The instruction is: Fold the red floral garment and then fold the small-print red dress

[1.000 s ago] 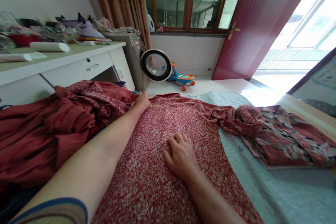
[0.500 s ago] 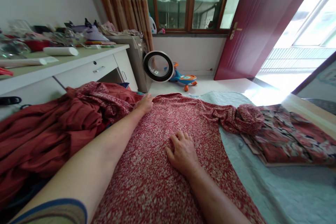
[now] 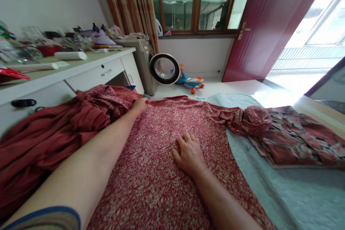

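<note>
A red top (image 3: 167, 176) with a small cream pattern lies spread out in front of me, its collar end away from me. At its far left shoulder my left hand (image 3: 140, 105) is closed on the cloth, fingertips partly hidden. My right hand (image 3: 189, 152) rests palm down on the middle of the top, fingers slightly bent and apart. One sleeve (image 3: 242, 120) runs out to the right, bunched at its end. The other sleeve lies over a heap of rust-red cloth (image 3: 54, 143) on the left.
On the right, a folded floral garment (image 3: 304, 136) lies on the pale blue quilted cover (image 3: 296, 194). A cluttered white cabinet (image 3: 94, 72) stands at left. Beyond are a washing machine with its round door (image 3: 153, 69) open, a blue-orange ride-on toy (image 3: 191, 79) and a red door (image 3: 269, 18).
My left hand has shifted left along the shoulder of the top, drawing its fingers in on the cloth. My right hand stays about where it was. The view has turned slightly left.
</note>
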A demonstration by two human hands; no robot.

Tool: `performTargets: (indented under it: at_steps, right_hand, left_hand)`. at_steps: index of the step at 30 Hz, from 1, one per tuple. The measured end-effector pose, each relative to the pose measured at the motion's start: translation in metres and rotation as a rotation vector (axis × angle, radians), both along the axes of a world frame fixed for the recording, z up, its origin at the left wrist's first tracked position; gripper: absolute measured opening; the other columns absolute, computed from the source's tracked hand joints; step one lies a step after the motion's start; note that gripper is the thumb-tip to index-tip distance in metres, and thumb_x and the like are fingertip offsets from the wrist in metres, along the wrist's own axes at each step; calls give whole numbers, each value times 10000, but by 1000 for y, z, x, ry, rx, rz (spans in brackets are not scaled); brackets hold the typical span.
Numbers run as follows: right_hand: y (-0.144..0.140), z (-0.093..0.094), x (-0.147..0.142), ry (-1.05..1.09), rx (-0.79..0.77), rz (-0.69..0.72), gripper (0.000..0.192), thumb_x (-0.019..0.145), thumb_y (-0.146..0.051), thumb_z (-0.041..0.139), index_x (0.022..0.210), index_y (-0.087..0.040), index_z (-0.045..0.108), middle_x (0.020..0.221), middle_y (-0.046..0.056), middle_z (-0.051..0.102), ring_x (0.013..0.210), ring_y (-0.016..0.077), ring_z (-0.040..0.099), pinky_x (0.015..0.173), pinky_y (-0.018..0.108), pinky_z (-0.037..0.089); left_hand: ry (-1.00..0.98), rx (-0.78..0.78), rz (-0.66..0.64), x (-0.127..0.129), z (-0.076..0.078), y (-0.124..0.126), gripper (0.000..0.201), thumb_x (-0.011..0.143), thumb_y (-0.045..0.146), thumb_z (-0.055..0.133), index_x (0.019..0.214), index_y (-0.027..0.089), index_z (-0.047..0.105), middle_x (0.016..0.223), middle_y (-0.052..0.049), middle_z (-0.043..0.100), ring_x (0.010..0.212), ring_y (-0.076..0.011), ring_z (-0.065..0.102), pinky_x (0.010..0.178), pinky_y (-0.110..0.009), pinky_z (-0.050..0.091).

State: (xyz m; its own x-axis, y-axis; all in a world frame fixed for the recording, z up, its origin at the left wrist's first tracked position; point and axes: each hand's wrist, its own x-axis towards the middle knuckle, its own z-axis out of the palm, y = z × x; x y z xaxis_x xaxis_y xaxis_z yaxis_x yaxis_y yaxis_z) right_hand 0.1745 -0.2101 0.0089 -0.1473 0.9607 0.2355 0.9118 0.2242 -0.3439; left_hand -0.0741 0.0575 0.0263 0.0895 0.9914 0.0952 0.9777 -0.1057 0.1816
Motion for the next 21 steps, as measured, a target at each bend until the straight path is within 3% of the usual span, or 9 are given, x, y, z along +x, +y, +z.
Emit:
performTargets:
  at_steps: [7, 11, 15, 18, 21]
  right_hand:
    - [0, 0, 0, 7, 2, -1, 245, 885, -440, 582, 1015, -236, 620, 1063, 74, 570, 1055, 248, 484, 900, 381, 367]
    - [1, 1, 0, 5, -8, -3, 248, 885, -436, 581, 1030, -239, 620, 1068, 75, 569, 1058, 246, 484, 901, 381, 366]
    - [1, 1, 1, 5, -14, 2, 241, 888, -434, 578, 1014, -233, 617, 1069, 77, 568, 1059, 246, 482, 906, 381, 361]
    - [1, 1, 1, 12, -10, 5, 238, 888, -431, 577, 1008, -229, 616, 1067, 79, 568, 1058, 247, 481, 913, 383, 359]
    - [0, 0, 0, 16, -1, 3, 231, 891, -426, 573, 1006, -230, 616, 1067, 80, 568, 1058, 246, 482, 921, 384, 359]
  left_hand:
    - [-54, -42, 101, -17, -3, 13, 340, 642, 130, 620, 967, 164, 714, 985, -107, 754, 878, -257, 693, 741, -282, 503]
    - [-77, -53, 67, -16, -5, 13, 317, 649, 140, 614, 946, 176, 718, 959, -85, 758, 879, -234, 688, 758, -268, 495]
    - [-82, -49, 46, -12, -5, 8, 170, 634, 178, 654, 789, 218, 709, 868, -35, 750, 857, -208, 681, 770, -243, 483]
    - [-88, -40, 74, -11, -4, 6, 79, 604, 174, 681, 669, 215, 668, 806, -38, 734, 852, -223, 676, 758, -253, 478]
    - [-121, -20, 126, -12, -3, 7, 118, 600, 154, 679, 705, 201, 656, 778, -45, 720, 814, -230, 672, 719, -267, 478]
